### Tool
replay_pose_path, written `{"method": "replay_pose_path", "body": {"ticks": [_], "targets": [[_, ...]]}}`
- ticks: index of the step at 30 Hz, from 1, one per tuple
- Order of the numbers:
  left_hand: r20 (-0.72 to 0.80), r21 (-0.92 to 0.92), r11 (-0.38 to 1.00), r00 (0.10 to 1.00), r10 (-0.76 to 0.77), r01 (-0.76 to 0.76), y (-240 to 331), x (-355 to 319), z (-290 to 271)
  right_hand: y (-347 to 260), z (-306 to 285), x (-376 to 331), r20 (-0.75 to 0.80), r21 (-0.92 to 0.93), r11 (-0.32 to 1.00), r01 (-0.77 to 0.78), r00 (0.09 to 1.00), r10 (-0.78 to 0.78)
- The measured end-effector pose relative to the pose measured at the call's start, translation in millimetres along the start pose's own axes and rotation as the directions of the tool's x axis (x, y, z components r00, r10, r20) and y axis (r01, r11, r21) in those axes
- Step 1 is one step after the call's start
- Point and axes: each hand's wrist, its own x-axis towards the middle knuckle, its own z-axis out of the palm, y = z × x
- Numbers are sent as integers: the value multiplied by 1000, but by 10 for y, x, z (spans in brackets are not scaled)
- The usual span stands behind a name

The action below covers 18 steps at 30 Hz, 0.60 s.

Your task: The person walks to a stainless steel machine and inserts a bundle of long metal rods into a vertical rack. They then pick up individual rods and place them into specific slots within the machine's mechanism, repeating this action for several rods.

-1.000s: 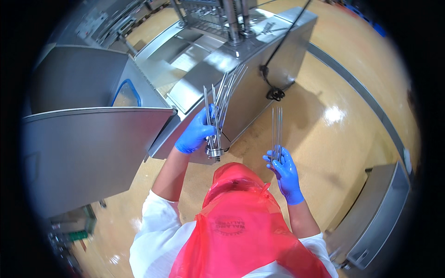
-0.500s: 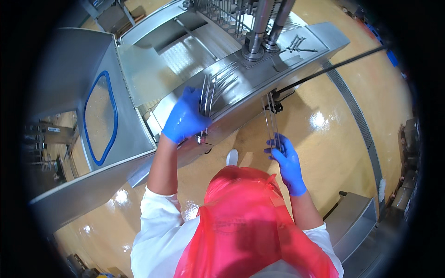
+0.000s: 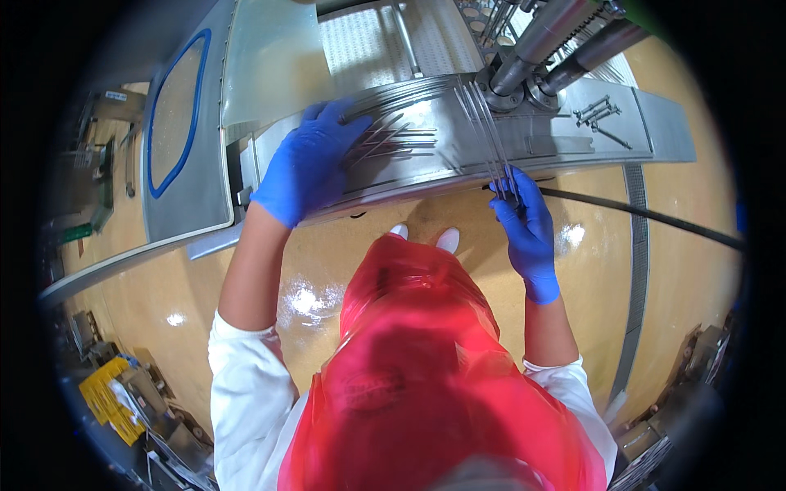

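My left hand point(image 3: 307, 168), in a blue glove, rests over the machine's steel ledge with its fingers apart. Beside its thumb, several thin metal rods point(image 3: 405, 143) lie loosely on the ledge, some crossing; their near ends are partly hidden by the hand. My right hand point(image 3: 528, 225), also gloved in blue, is closed round the lower ends of a few long thin metal rods point(image 3: 483, 127). These stand up out of the fist and lean left, in front of the ledge. More rods point(image 3: 426, 88) lie in a row along the ledge's back edge.
Two thick steel columns point(image 3: 544, 53) rise from the ledge, with small metal fittings point(image 3: 602, 114) to their right. A steel hopper with a blue-edged opening point(image 3: 196, 110) stands at the left. A dark hose point(image 3: 647, 214) runs out to the right above a floor drain point(image 3: 634, 286).
My view has shifted. The rods that stood upright in my left hand now lie on the ledge, and its fingers have spread. My right hand has raised its rods toward the ledge.
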Motion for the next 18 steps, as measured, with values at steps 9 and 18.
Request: {"method": "replay_pose_path", "body": {"ticks": [9, 18], "targets": [[-197, -152, 980, 968, -158, 129, 129, -362, 167, -348, -115, 366, -52, -256, 966, 47, 997, -62], [-267, -424, 872, 886, -379, 245, 22, -358, 515, -908, 281, 882, -98, -157, 980, 123, 985, -139]]}}
